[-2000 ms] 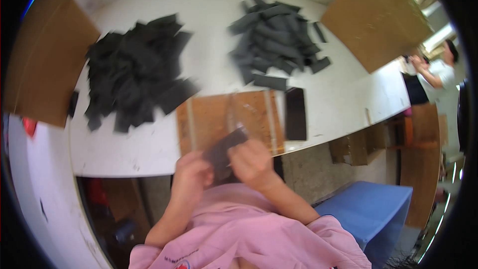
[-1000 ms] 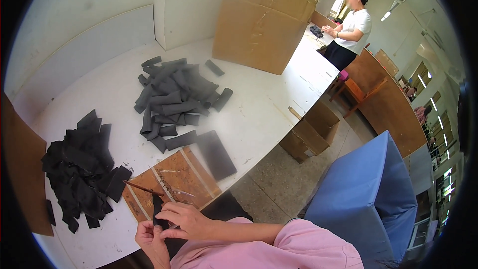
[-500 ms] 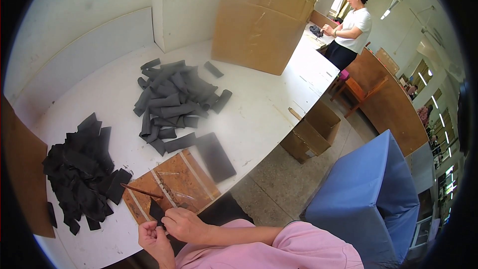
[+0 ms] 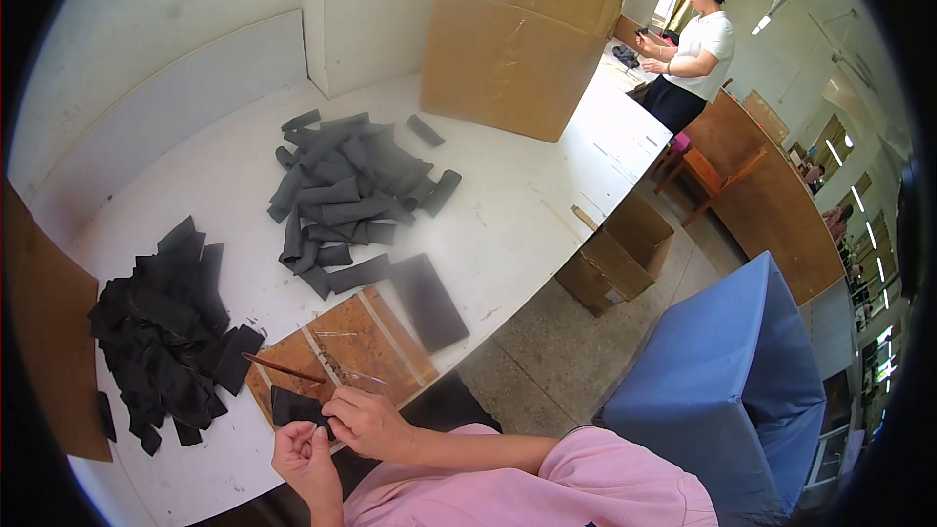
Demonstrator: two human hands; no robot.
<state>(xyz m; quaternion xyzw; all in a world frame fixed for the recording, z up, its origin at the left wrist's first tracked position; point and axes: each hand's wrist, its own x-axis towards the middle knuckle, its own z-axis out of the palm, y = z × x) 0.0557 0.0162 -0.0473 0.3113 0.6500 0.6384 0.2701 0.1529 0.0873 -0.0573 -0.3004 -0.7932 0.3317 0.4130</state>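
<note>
Currently in hand: one black cloth piece (image 4: 293, 407), which seems raised above the near left part of the wooden board (image 4: 351, 332); I centre my clock face on it.
Left hand (image 4: 305, 464): at six o'clock, thumb and finger pinched on the lower edge, probably to steady it.
Right hand (image 4: 371, 426): between three and four, fingers closed on the other end, so the piece is likely kept spread between both grips.
Thin rod (image 4: 283, 368): at twelve, just beyond the cloth; I can't tell whether it is fixed to the board.
Flat strips (image 4: 161, 332): heaped at ten, near the left hand, perhaps for a short reach.
Tubes (image 4: 342, 190): piled past twelve, well apart from the strips, I'd guess so the two don't mix.
Dark slab (image 4: 429, 303): at two, flat beside the board.
Carton (image 4: 517, 49): at one, standing on the far side of the table (image 4: 488, 234).
Blue bin (image 4: 683, 361): at three, beyond the table edge.
Hard to make out: right fingertips hide the cloth's end; haze softens tubes and slab; the left forearm is cut off below.
</note>
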